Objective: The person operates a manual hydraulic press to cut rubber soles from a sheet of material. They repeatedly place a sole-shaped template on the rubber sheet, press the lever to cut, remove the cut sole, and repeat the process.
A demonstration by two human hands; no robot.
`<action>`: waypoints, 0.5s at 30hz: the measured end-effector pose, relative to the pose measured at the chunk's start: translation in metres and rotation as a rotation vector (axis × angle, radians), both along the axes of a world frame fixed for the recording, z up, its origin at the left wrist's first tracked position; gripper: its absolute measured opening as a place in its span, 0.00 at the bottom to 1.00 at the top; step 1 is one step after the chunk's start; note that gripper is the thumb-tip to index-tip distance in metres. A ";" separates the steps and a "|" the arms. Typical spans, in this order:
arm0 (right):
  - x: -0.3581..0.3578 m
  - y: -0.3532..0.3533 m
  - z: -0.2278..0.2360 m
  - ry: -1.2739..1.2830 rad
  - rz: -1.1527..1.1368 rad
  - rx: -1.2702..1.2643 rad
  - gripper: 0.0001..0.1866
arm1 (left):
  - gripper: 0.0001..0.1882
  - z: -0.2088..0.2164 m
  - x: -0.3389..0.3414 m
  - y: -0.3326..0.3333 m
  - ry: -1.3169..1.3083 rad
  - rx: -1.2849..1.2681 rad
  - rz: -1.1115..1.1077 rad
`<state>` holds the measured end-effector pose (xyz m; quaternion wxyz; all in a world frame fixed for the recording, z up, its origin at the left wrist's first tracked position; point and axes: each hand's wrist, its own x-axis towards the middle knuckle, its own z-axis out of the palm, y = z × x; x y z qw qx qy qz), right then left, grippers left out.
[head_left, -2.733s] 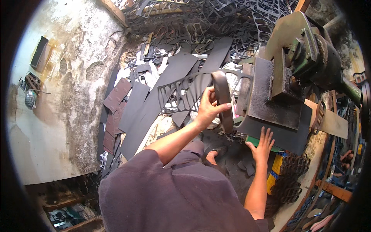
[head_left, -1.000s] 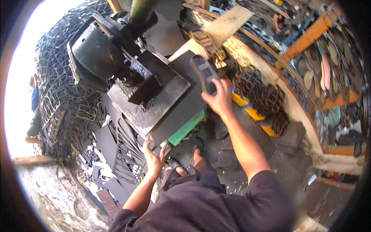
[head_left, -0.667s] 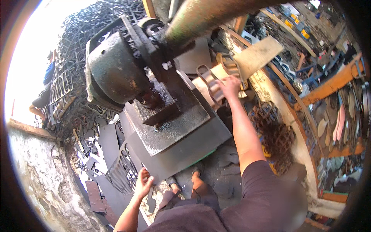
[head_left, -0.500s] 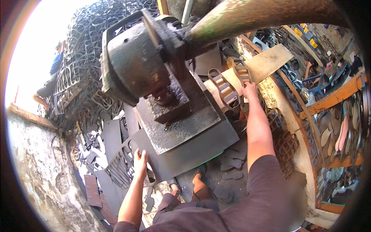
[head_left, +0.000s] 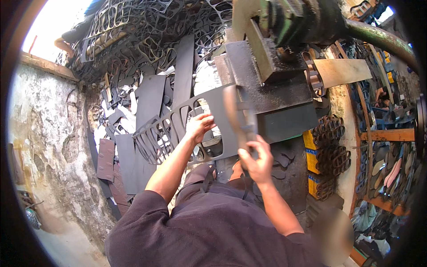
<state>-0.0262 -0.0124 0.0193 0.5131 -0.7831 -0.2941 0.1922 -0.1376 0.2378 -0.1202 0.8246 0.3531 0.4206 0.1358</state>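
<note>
A black sheet (head_left: 219, 103) with rows of sole-shaped cutouts spans from the press toward the left, its perforated end sagging. My left hand (head_left: 200, 128) is closed on the strip at the edge of one cutout. Over the sheet's solid part is a sole-shaped cutting die (head_left: 231, 107), brownish and smeared by motion. My right hand (head_left: 258, 158) grips the die's near end; whether the die touches the sheet I cannot tell. Just beyond, the dark press head (head_left: 284, 64) stands over its metal plate (head_left: 244, 66) and a black work surface (head_left: 284, 122).
More dies (head_left: 315, 82) stand right of the press beside a tan board (head_left: 342, 72). Yellow boxes (head_left: 311, 155) and stacked dark frames lie below. Cut sheets and scraps (head_left: 149, 95) cover the left floor beside a stained wall (head_left: 58, 124). Wooden shelves (head_left: 387, 135) hold soles.
My right hand has come from the dies at the right to above the sheet, now carrying a die. My left hand has taken hold of the sheet. The view has swung left.
</note>
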 end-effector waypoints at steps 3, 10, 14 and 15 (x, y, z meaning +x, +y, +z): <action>-0.023 0.048 -0.055 -0.300 0.097 -0.072 0.18 | 0.20 -0.003 -0.001 -0.002 -0.085 0.014 -0.006; -0.027 0.066 -0.091 -0.589 0.066 -0.300 0.32 | 0.19 0.005 0.016 -0.016 -0.023 0.061 0.108; -0.031 0.023 -0.079 -0.505 0.011 -0.386 0.56 | 0.30 0.034 0.019 -0.028 -0.076 0.170 0.172; -0.030 0.011 -0.090 -0.526 0.038 -0.390 0.53 | 0.35 0.032 0.018 -0.028 -0.058 0.276 0.082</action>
